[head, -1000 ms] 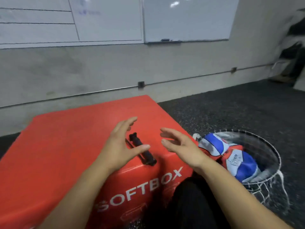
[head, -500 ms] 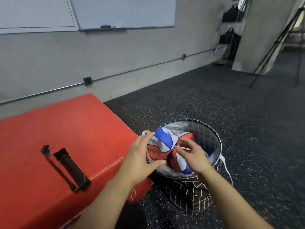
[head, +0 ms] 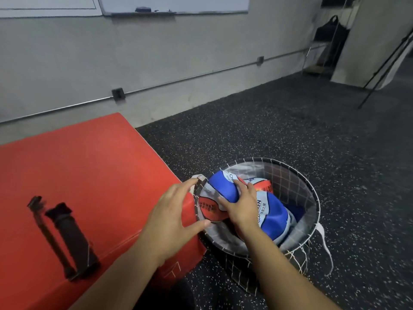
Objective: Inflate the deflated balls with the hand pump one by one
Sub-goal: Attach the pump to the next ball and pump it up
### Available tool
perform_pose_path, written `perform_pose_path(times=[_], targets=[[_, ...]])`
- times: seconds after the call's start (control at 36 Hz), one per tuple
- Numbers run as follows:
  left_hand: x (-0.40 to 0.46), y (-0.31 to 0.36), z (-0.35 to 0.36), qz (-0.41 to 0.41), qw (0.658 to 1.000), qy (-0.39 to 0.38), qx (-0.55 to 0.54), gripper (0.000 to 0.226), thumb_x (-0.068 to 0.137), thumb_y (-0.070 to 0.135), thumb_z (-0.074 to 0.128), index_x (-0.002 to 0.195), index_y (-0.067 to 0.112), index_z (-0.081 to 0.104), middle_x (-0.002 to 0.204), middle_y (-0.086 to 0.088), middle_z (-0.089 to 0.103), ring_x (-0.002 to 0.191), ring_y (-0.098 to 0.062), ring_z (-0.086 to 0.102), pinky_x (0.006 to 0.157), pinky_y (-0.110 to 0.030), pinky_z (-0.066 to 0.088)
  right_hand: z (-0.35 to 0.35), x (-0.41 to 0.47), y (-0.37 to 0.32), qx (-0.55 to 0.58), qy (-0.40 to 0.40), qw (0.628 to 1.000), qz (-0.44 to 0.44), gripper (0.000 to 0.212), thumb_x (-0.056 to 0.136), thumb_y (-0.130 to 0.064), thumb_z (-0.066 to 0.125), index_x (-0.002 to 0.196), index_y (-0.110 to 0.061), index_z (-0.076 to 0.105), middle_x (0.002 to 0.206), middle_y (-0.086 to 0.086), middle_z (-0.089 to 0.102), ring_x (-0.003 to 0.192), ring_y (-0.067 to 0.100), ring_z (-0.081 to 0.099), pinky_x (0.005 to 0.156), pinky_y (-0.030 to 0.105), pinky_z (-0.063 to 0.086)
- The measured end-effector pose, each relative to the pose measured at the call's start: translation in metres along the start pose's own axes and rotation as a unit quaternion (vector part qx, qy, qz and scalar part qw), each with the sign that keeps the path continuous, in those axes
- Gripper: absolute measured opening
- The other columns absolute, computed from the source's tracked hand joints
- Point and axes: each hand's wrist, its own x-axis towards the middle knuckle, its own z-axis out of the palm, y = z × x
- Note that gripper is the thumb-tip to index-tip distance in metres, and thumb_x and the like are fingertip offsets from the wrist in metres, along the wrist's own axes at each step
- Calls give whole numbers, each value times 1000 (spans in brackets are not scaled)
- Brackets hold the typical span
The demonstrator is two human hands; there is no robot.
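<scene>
A round mesh basket on the floor holds several deflated red, white and blue balls. My right hand grips the topmost crumpled ball inside the basket. A second flat ball lies beneath it. My left hand is spread open at the basket's near left rim, fingers touching the rim and strap. The black hand pump lies on top of the red soft box, to the left of both hands.
The red soft box stands right against the basket's left side. Dark speckled rubber floor stretches to the right and back. A grey wall with a whiteboard is behind. A tripod leg and a dark bag stand at the far right.
Both hands left the pump on the box and swung right to the basket. My right hand now grips the top ball and my left hand has reached the rim.
</scene>
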Motion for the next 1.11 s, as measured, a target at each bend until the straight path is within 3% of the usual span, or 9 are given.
perform_pose_path(times=[0.11, 0.28, 0.42, 0.5, 0.69, 0.75, 0.89, 0.97, 1.11], targets=[[-1, -2, -2, -13, 1000, 4, 3, 89, 82, 49, 84, 155, 43, 34, 137, 25, 45, 127, -1, 49, 104, -26, 41, -4, 3, -5, 11, 15, 1000, -7, 72, 80, -40, 87, 144, -21, 59, 157, -3, 42, 135, 17, 51, 105, 25, 37], [-4, 1, -5, -27, 999, 11, -30, 87, 83, 49, 82, 154, 45, 33, 138, 23, 46, 130, -5, 50, 110, -37, 45, -30, -18, -11, 35, 89, 995, -22, 57, 85, -35, 83, 137, -18, 64, 150, -2, 52, 134, 18, 53, 107, 25, 35], [-12, 4, -13, -58, 991, 69, -94, 87, 78, 58, 80, 153, 42, 39, 141, 17, 50, 129, -8, 53, 112, -40, 45, -66, -43, -29, 164, 93, 980, -71, 49, 85, -17, 85, 131, -21, 68, 137, -7, 63, 125, 8, 58, 111, 32, 46], [-18, 10, -24, -77, 978, 121, -149, 91, 76, 60, 82, 154, 37, 42, 143, 13, 52, 132, -7, 51, 115, -41, 44, -84, -64, -51, 246, 60, 961, -112, 47, 87, -7, 82, 130, -22, 68, 136, -5, 66, 118, 2, 62, 103, 18, 48], [-52, 2, -76, -74, 957, 178, -218, 92, 69, 76, 79, 149, 53, 40, 147, 32, 44, 139, 0, 47, 116, -43, 44, -94, -109, -125, 419, -92, 891, -152, 58, 83, -5, 78, 138, -16, 64, 141, 7, 67, 130, 30, 63, 109, 50, 50], [-65, -5, -99, -82, 947, 184, -251, 96, 65, 78, 81, 148, 56, 40, 147, 25, 51, 134, -5, 56, 113, -45, 48, -84, -119, -148, 437, -137, 874, -164, 63, 80, -5, 75, 141, -15, 62, 142, 10, 65, 133, 35, 60, 112, 55, 47], [-104, -20, -174, -59, 946, 252, -196, 88, 70, 69, 84, 146, 56, 43, 142, 31, 49, 134, 5, 50, 109, -29, 46, -42, -146, -216, 426, -188, 862, -202, 65, 75, -8, 79, 137, -9, 63, 137, 6, 69, 131, 27, 63, 109, 39, 52], [-131, -41, -220, -53, 949, 287, -117, 87, 74, 67, 79, 151, 45, 46, 154, 25, 42, 146, -4, 41, 116, -38, 43, -3, -164, -255, 398, -222, 861, -226, 60, 72, -15, 83, 130, -16, 69, 134, 1, 71, 129, 20, 64, 110, 35, 50], [-176, -88, -273, -59, 959, 275, -43, 82, 78, 63, 75, 152, 55, 41, 166, 28, 27, 153, -1, 29, 123, -46, 33, 71, -201, -301, 360, -328, 847, -212, 53, 74, -4, 76, 125, -19, 70, 125, 0, 75, 117, 16, 69, 97, 26, 54]])
